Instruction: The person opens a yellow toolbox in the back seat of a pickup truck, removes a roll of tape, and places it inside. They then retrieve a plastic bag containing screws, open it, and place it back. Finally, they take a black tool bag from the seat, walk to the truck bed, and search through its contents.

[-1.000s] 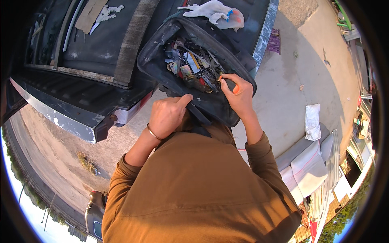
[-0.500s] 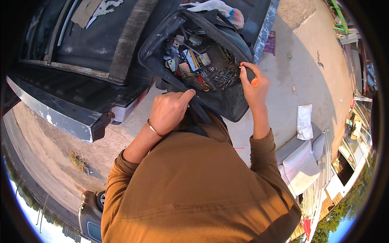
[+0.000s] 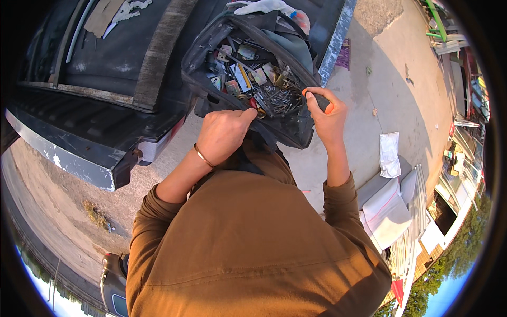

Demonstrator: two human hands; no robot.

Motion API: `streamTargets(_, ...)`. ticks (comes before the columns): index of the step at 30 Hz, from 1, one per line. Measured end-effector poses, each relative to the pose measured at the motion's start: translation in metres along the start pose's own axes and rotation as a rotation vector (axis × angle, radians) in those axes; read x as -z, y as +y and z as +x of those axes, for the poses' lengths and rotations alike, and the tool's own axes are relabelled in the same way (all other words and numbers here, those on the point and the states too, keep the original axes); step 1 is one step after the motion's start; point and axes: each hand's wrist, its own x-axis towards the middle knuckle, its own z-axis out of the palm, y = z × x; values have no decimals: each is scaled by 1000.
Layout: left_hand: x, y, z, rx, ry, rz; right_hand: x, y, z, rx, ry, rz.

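Some white cloth (image 3: 262,7) beside bag (image 3: 290,131)

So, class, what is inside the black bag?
The bag holds a pile of small metal parts, including what look like screws or nails. Whatever lies under the pile is covered.

Warm, bright daylight fills the scene, turning the brown shirt (image 3: 243,227) orange toward the lower right, where soft shadow patches cross it. A broad shadow covers much of the concrete (image 3: 406,116) at right, its curved border meeting sunlit ground. The inside of the black bag (image 3: 288,129) is dim, with small glints off the metal pieces (image 3: 282,99). The sky (image 3: 37,280) at lower left is washed nearly white. Focus is crisp centrally, softer near the black circular rim, where the tailgate (image 3: 58,153) bows strongly.
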Motion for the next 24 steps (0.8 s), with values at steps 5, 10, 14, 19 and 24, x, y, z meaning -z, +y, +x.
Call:
streamTargets(5, -2, -1, 0, 16, -28, -24, 11, 25, 2, 158, 94, -204)
streamTargets(10, -19, -7, 11, 57, -75, 31, 18, 39, 18, 337, 254, -408)
streamTargets(14, -29, -14, 21, 86, -174, 113, 18, 28, 19, 208, 233, -253)
streamTargets(19, -29, -15, 26, 121, -242, 131, 21, 12, -15, -78, 48, 26)
streamTargets(24, -25, -11, 32, 120, -252, 140, 5, 31, -20, 59, 45, -79)
